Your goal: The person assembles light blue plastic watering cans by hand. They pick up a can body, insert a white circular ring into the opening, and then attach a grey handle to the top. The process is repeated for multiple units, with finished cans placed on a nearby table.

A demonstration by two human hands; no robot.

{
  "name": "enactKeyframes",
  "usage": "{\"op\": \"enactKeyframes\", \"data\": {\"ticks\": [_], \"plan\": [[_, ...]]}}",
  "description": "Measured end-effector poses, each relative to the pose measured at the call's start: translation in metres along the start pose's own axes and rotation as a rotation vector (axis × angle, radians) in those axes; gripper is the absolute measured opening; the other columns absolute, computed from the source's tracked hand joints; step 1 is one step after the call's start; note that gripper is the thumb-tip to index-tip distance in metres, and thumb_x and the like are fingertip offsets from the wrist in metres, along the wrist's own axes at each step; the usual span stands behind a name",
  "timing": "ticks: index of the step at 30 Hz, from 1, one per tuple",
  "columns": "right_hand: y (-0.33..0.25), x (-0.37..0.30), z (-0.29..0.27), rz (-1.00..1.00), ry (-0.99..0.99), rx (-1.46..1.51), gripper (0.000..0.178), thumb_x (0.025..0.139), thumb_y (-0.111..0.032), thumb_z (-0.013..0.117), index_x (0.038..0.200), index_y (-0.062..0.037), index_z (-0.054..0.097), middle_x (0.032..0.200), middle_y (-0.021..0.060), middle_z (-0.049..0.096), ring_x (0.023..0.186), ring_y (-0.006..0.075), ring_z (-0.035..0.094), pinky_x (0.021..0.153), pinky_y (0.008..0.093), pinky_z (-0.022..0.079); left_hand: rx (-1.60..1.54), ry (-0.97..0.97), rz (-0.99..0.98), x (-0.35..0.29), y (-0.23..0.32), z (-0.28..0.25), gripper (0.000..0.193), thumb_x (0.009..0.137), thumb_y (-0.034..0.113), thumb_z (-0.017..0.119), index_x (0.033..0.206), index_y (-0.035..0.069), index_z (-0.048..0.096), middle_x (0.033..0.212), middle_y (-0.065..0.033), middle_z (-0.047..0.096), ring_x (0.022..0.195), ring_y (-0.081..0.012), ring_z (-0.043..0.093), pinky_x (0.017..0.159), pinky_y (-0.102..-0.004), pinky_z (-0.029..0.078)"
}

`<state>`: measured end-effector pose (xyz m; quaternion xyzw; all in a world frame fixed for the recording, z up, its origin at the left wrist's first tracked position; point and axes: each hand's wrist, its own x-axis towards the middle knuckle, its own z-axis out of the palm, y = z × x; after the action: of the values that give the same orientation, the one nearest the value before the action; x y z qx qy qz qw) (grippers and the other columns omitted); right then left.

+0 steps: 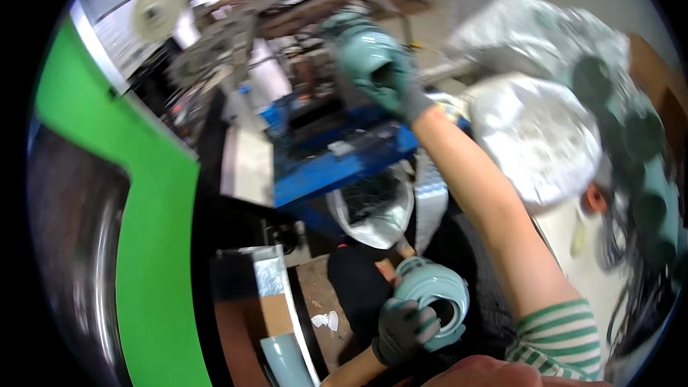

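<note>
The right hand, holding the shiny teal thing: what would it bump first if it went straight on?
The right hand would probably push its teal shell into the metal machine parts beyond, though blur makes the depth unclear.

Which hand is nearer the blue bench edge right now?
Right. The right hand, holding a hollow teal housing, is beyond the blue bench edge; the left hand, holding another teal housing, is on its near side, farther away.
</note>
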<state>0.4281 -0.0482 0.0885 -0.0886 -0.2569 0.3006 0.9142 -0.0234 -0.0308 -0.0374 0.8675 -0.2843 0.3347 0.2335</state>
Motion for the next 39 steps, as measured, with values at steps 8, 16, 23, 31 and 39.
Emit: {"op": "enactKeyframes", "data": {"ticks": [8, 16, 23, 31, 39], "plan": [[0.009, -0.270, -0.013, -0.250, 0.419, -1.111, 0.066, 0.103, -0.035, 0.071, 0.151, 0.0009, 0.044, 0.130, 0.0150, 0.063, 0.117, 0.0175, 0.065, 0.094, 0.0338, 0.057, -0.132, -0.248, -0.114, -0.023, -0.014, -0.003, 0.026, 0.077, 0.030, 0.080, 0.096, 0.021, 0.066, 0.096, -0.0034, 0.065, 0.087, -0.0354, 0.061, 0.068, -0.0508, 0.043], [-0.205, -0.577, 0.002, -0.472, 1.460, -2.735, 0.042, 0.094, -0.034, 0.077, 0.123, -0.0060, 0.064, 0.111, 0.0160, 0.068, 0.101, 0.0314, 0.069, 0.088, 0.0434, 0.055, -0.081, -0.145, 0.018, 0.022, -0.007, 0.001, 0.052, 0.066, 0.034, 0.095, 0.095, 0.020, 0.053, 0.088, -0.0054, 0.059, 0.078, -0.0346, 0.055, 0.068, -0.0497, 0.040], [-0.223, -0.668, -0.003, 0.009, 1.776, -2.589, 0.034, 0.092, -0.033, 0.073, 0.113, -0.0062, 0.067, 0.110, 0.0180, 0.069, 0.106, 0.0371, 0.065, 0.092, 0.0472, 0.050, -0.097, -0.166, 0.073, 0.031, -0.001, 0.015, 0.054, 0.063, 0.031, 0.096, 0.097, 0.018, 0.056, 0.088, -0.0059, 0.061, 0.079, -0.0341, 0.055, 0.070, -0.0482, 0.038], [-0.223, -0.661, 0.010, 0.085, 1.885, -2.617, 0.027, 0.096, -0.029, 0.066, 0.112, -0.0089, 0.069, 0.119, 0.0174, 0.068, 0.114, 0.0397, 0.063, 0.097, 0.0498, 0.049, -0.023, -0.182, 0.043, 0.027, 0.005, 0.013, 0.054, 0.067, 0.032, 0.093, 0.108, 0.018, 0.062, 0.098, -0.0070, 0.068, 0.086, -0.0331, 0.060, 0.075, -0.0490, 0.040], [-0.181, -0.571, 0.092, -0.542, 1.325, -2.910, 0.017, 0.100, -0.022, 0.066, 0.112, -0.0096, 0.066, 0.104, 0.0140, 0.071, 0.089, 0.0363, 0.071, 0.073, 0.0444, 0.055, -0.107, 0.007, 0.020, -0.015, -0.018, -0.001, 0.072, 0.099, 0.055, 0.068, 0.148, 0.007, 0.045, 0.134, -0.0190, 0.059, 0.109, -0.0366, 0.063, 0.096, -0.0501, 0.052]]}}
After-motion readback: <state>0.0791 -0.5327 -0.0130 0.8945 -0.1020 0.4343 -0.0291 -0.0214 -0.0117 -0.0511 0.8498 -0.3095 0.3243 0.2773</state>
